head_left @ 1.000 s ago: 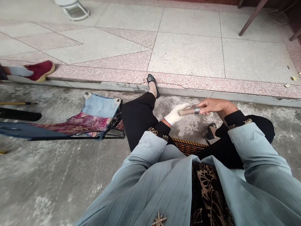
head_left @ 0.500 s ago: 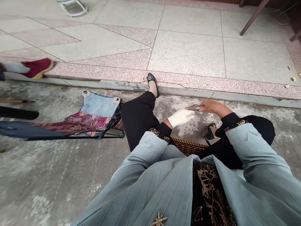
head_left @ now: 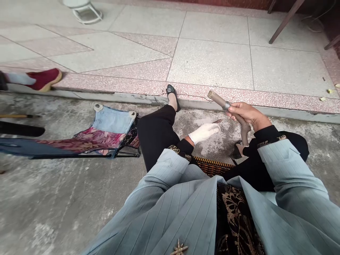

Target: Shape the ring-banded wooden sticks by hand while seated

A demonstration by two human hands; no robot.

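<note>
My left hand (head_left: 204, 133), in a white knitted glove, is closed low between my knees. A thin, dark, pointed piece (head_left: 217, 121) sticks out past its fingers; its kind is too small to make out. My bare right hand (head_left: 245, 113) grips a crooked brown wooden stick (head_left: 217, 99). Silvery wire is wound round the stick just ahead of my fingers. Its thick, blunt end points up and left, above the gloved hand and apart from it. Behind my fingers the stick bends down toward my right shoe (head_left: 237, 151).
Left of my leg stands a low folding chair (head_left: 101, 136) with patterned fabric. A raised tiled step (head_left: 212, 63) runs ahead, with another person's red shoe (head_left: 45, 78) on its edge. A white stool (head_left: 86, 14) stands farther back. A woven seat (head_left: 214, 165) shows beneath me.
My right hand has raised the wooden stick up and away from the gloved left hand, swinging its thick end upward. The left hand has stayed almost in place.
</note>
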